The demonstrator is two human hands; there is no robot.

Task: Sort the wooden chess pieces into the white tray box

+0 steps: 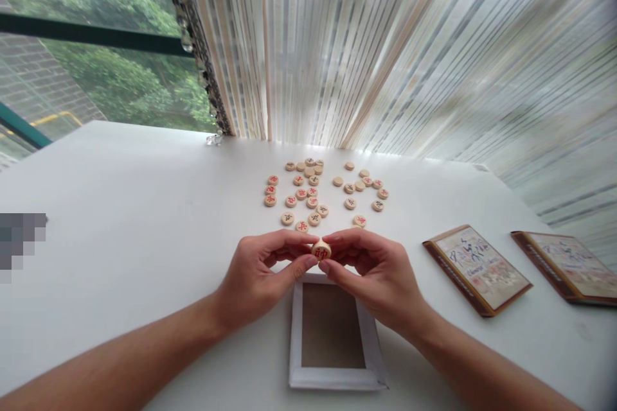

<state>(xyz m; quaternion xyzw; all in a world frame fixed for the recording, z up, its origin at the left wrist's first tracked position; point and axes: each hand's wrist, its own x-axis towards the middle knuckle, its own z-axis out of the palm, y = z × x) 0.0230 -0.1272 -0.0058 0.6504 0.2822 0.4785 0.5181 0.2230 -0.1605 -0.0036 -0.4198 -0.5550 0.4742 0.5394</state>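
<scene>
Between the fingertips of both hands is a round wooden Chinese chess piece [321, 251] with a red character, its marked face turned towards me. My left hand [263, 270] pinches it from the left with thumb and fingers. From the other side my right hand [373, 270] grips the same piece. Below the hands lies an open white box [296, 347] with a brown inside; its far end is partly hidden by my hands. Beyond them, several loose chess pieces [312, 202] with red or black characters are scattered on the white table, some blank side up.
A brown flat box [482, 266] printed "Chinese" lies to the right, and a second similar box [571, 263] lies farther right. The white table [144, 205] reaches a striped curtain [308, 45] and a window [106, 77]. A blurred-out patch covers the left edge.
</scene>
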